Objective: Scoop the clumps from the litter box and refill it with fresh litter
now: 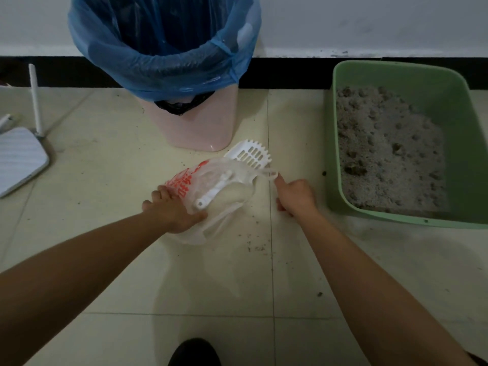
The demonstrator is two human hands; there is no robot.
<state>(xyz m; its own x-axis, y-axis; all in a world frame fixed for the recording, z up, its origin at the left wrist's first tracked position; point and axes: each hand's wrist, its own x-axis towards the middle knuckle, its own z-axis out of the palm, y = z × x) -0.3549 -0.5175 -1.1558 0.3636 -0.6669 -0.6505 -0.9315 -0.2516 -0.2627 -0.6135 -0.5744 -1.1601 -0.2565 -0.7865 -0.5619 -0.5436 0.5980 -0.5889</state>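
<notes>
The only writing we find is a red print [182, 181] on the thin, see-through plastic bag [229, 204] that lies on the floor just left of the middle of the frame. It stands on the bag's left part and runs from the fingers of the left hand [171, 210] up and to the right. We make out big, thick strokes that look like Chinese characters, set in a row. The film is crumpled and folded there, and the hand covers the lower end of the row, so we cannot read any single character. We can tell no number or brand from it.
</notes>
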